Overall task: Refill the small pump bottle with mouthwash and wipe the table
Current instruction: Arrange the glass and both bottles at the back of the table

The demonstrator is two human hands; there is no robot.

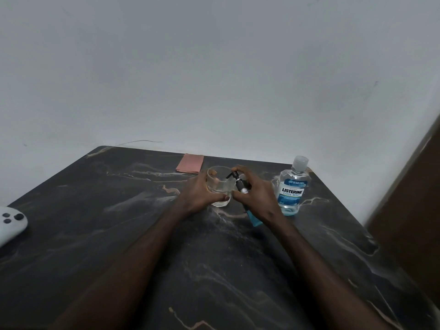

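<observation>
My left hand [202, 192] is wrapped around a clear drinking glass [220, 184] standing on the dark marble table [142, 234]. My right hand [256, 195] grips a small pump bottle [241, 185], tilted, its black nozzle pointing over the glass rim. The bottle's blue lower end [254, 219] shows below my palm. A large mouthwash bottle [293, 186], capped and partly filled with blue liquid, stands upright just right of my right hand. A folded pink cloth [190, 163] lies flat near the table's far edge, behind the glass.
A white device with dark buttons [10, 223] rests at the table's left edge. A grey wall [214, 79] rises behind the table. A brown wooden panel [414, 198] stands to the right of the table.
</observation>
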